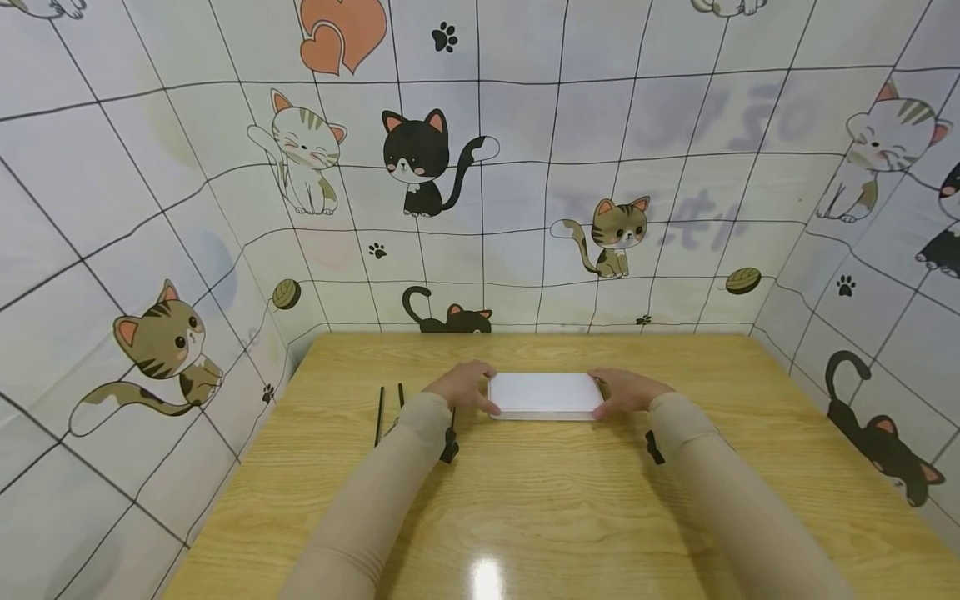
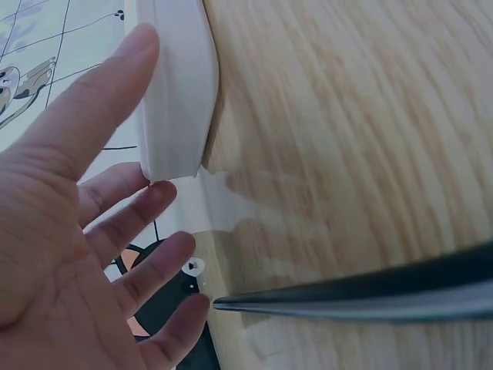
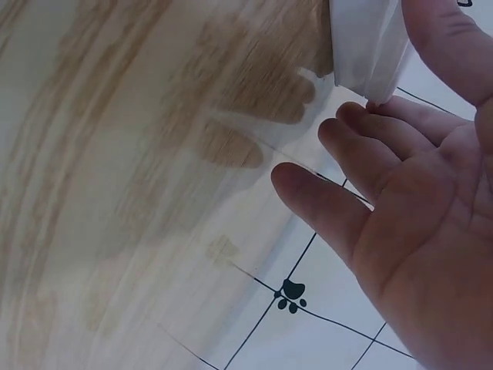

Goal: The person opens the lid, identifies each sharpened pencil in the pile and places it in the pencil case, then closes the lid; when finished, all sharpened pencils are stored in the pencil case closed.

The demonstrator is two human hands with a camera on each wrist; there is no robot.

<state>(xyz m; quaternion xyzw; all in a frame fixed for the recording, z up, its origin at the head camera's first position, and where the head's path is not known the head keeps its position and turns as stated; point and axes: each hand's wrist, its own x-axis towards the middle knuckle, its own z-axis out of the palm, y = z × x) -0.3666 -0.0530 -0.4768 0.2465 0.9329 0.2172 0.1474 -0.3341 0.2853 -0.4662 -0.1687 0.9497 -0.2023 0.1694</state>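
Note:
A white, flat rectangular box [image 1: 545,393] lies crosswise between the two hands over the wooden table. My left hand [image 1: 461,387] pinches its left end, thumb on the near side and fingertips at the far side. At the opposite end my right hand [image 1: 628,392] holds it in the same way. In the left wrist view the index fingertip touches the corner of the box [image 2: 181,92], while the other fingers spread free. Likewise, the right wrist view shows the box end [image 3: 366,46] against the fingers. Whether the box touches the tabletop I cannot tell.
Left of the left hand lie thin dark sticks [image 1: 380,415], partly hidden by the sleeve; one shows as a dark, tapering pointed thing [image 2: 354,293] near the left little finger. A cat-patterned cloth [image 1: 517,192] walls the wooden table [image 1: 540,500] at back and sides.

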